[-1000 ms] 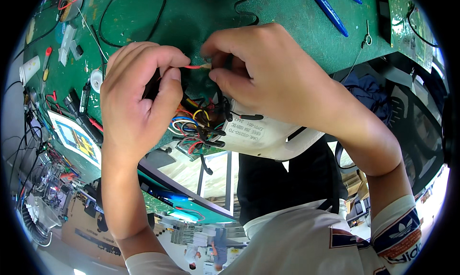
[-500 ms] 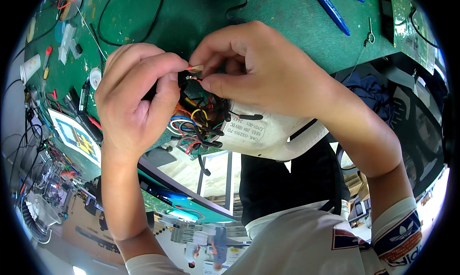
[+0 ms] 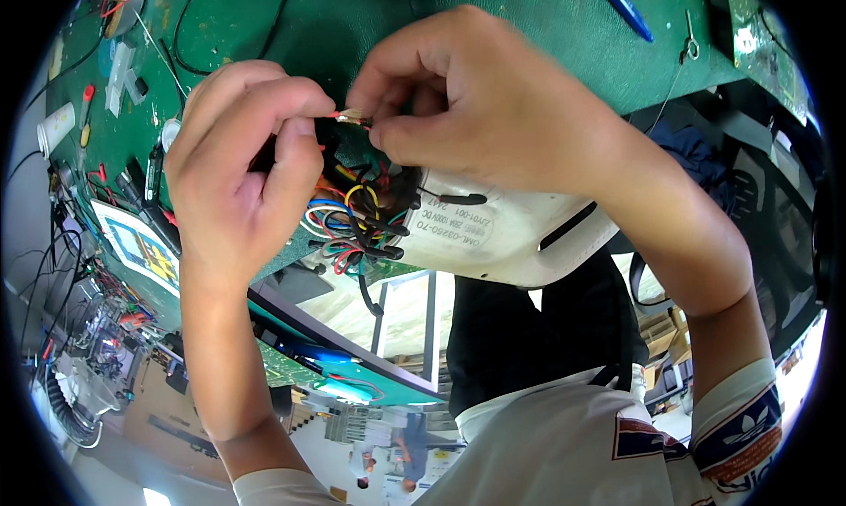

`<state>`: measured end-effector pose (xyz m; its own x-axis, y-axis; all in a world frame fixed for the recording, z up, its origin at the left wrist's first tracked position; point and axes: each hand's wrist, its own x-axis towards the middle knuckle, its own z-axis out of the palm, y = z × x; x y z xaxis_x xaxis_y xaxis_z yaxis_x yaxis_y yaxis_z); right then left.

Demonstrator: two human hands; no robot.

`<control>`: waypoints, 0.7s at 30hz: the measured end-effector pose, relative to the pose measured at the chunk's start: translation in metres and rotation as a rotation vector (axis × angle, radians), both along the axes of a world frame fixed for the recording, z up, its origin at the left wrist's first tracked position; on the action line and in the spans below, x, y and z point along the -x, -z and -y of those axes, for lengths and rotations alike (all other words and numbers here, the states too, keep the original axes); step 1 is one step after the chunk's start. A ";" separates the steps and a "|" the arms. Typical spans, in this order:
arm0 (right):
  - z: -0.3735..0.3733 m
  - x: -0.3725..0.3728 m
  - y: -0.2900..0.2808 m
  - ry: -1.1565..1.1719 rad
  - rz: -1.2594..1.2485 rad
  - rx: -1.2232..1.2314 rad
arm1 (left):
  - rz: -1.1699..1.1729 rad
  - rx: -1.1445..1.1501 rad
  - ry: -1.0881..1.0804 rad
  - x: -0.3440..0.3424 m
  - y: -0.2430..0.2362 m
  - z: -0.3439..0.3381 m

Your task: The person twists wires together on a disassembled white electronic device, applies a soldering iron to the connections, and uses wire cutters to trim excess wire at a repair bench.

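My left hand [image 3: 247,158] pinches a red-insulated wire [image 3: 333,115] between thumb and index finger. From the other side, my right hand [image 3: 480,100] grips another thin wire close to its stripped end, its insulation mostly hidden by the fingertips. Bare copper strands [image 3: 352,116] of the two lie against each other in the gap between my hands; whether they are twisted cannot be told. Below hangs a bundle of coloured wires [image 3: 339,215], several tipped with black sleeves [image 3: 463,199]. They come out at the left end of a white plastic housing [image 3: 493,241] with a dark slot.
A blue pen [image 3: 624,8] and a small metal ring tool [image 3: 691,46] lie on the green mat [image 3: 546,21]. At the right edge is a green circuit board [image 3: 765,48]. Loose cables, a paper cup [image 3: 56,129] and a colourful printed sheet [image 3: 137,244] are at the left.
The two bare wire ends, apart before, now lie together. Both hands sit slightly higher in the picture, and the whole view has shifted a little.
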<state>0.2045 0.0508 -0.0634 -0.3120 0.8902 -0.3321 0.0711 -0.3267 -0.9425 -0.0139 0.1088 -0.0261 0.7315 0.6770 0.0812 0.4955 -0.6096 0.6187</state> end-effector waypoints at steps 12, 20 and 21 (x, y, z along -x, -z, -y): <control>0.007 -0.003 0.002 0.032 0.033 -0.078 | 0.017 0.062 -0.024 -0.001 0.004 0.002; 0.003 0.001 0.000 -0.009 0.047 -0.015 | 0.021 0.050 -0.008 -0.001 0.002 0.000; 0.003 0.001 0.000 -0.006 0.057 -0.028 | 0.027 0.039 0.002 -0.001 0.003 -0.001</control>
